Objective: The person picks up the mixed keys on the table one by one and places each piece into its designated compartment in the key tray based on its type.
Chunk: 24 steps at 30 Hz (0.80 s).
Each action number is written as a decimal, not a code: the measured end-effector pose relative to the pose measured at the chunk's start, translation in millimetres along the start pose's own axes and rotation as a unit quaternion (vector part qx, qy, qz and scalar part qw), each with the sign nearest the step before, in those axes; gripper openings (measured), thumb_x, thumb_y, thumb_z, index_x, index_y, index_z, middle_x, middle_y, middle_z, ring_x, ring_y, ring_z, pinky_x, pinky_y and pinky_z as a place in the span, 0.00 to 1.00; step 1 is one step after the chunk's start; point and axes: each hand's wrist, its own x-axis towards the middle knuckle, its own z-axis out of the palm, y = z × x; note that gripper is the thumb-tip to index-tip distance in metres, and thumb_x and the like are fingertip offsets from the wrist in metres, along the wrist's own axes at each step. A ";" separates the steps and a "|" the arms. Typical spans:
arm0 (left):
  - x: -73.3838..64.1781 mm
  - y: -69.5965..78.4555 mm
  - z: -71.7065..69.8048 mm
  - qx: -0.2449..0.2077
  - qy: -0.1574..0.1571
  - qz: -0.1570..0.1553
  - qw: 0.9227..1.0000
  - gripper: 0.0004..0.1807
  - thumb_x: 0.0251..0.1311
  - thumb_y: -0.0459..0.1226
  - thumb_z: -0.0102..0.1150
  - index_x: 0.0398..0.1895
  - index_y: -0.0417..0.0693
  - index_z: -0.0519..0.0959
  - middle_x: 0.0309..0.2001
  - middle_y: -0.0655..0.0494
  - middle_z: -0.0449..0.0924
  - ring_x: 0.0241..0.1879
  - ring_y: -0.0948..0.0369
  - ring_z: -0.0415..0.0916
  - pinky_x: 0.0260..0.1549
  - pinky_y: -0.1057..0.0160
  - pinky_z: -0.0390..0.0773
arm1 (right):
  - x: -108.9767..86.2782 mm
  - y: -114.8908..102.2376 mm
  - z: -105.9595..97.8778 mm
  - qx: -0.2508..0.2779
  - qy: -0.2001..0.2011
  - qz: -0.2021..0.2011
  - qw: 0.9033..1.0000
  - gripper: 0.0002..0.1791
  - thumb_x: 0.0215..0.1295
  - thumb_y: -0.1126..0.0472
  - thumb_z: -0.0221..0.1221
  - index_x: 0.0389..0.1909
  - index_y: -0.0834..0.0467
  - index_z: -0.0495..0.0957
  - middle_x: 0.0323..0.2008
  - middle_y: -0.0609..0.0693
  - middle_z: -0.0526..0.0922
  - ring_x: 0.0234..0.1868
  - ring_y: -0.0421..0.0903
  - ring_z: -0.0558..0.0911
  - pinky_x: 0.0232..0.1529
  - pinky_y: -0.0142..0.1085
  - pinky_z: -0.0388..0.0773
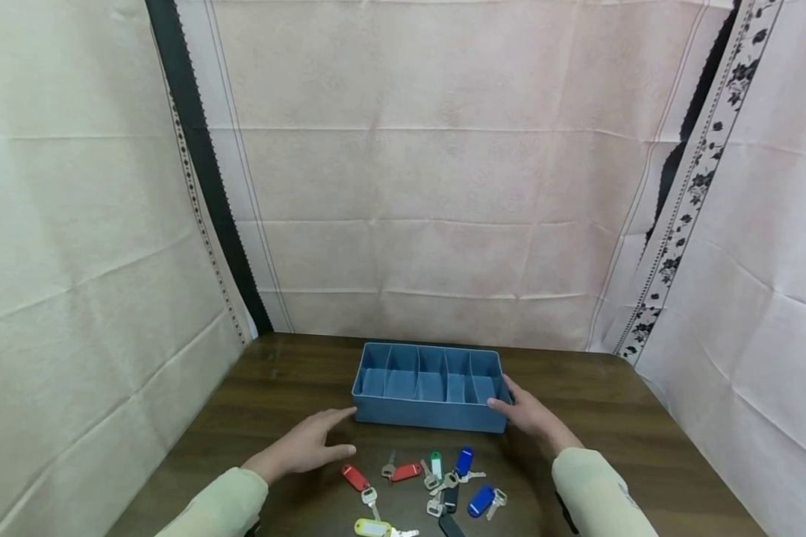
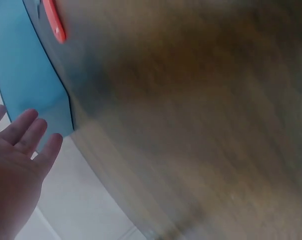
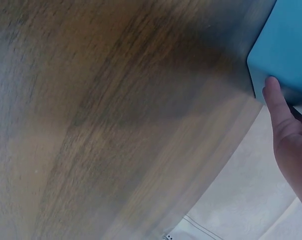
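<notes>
A blue divided organizer box (image 1: pixel 423 414) stands on the table, its several compartments bare inside. My right hand (image 1: pixel 532 415) grips its right end, thumb at the front top corner and fingers along the end wall. In the right wrist view, a straight finger (image 3: pixel 276 100) lies against the box's end. Off the box's left front corner, my left hand (image 1: pixel 305 444) has its fingers extended, the fingertips at or very near the corner; contact cannot be told. The left wrist view shows those fingers (image 2: pixel 28 132) spread, with nothing held.
In front of the box lie several keys with coloured tags: a red tag (image 1: pixel 354 477), another red tag (image 1: pixel 406 472), a green tag (image 1: pixel 436 465), a blue tag (image 1: pixel 480 501), a yellow tag (image 1: pixel 372 528) and dark ones. Cloth curtains (image 1: pixel 430 283) hang behind and beside the wooden table (image 1: pixel 295 373).
</notes>
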 end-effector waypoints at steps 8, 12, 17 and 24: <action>-2.5 7.8 14.1 -0.038 -0.029 0.055 0.997 0.31 0.63 0.50 0.65 0.65 0.46 0.75 0.60 0.53 0.76 0.61 0.52 0.71 0.57 0.42 0.72 | -1.7 -1.2 -0.4 -0.003 -0.002 -0.007 1.000 0.48 0.72 0.42 0.55 0.79 0.59 0.41 0.74 0.72 0.48 0.68 0.73 0.61 0.61 0.63 0.67; -3.3 9.2 19.4 -0.067 -0.040 0.068 0.995 0.26 0.62 0.46 0.67 0.60 0.46 0.79 0.56 0.55 0.79 0.56 0.55 0.75 0.55 0.44 0.75 | -2.1 -1.9 -0.1 0.002 -0.002 -0.008 1.000 0.47 0.73 0.43 0.54 0.79 0.59 0.41 0.74 0.72 0.48 0.69 0.73 0.60 0.60 0.62 0.68; -4.3 9.6 24.2 -0.079 -0.046 0.082 0.992 0.21 0.60 0.45 0.69 0.55 0.48 0.82 0.49 0.60 0.82 0.49 0.61 0.77 0.50 0.54 0.78 | -1.3 -0.7 -1.1 0.002 -0.002 -0.011 1.000 0.49 0.71 0.41 0.55 0.79 0.59 0.40 0.74 0.72 0.48 0.68 0.74 0.61 0.59 0.61 0.70; -7.3 9.5 33.0 -0.077 -0.045 0.119 0.989 0.15 0.58 0.44 0.71 0.47 0.49 0.85 0.42 0.63 0.82 0.43 0.65 0.76 0.43 0.65 0.76 | 0.3 2.2 0.2 0.015 -0.005 -0.002 1.000 0.50 0.70 0.40 0.56 0.80 0.57 0.40 0.75 0.71 0.47 0.68 0.73 0.61 0.61 0.61 0.68</action>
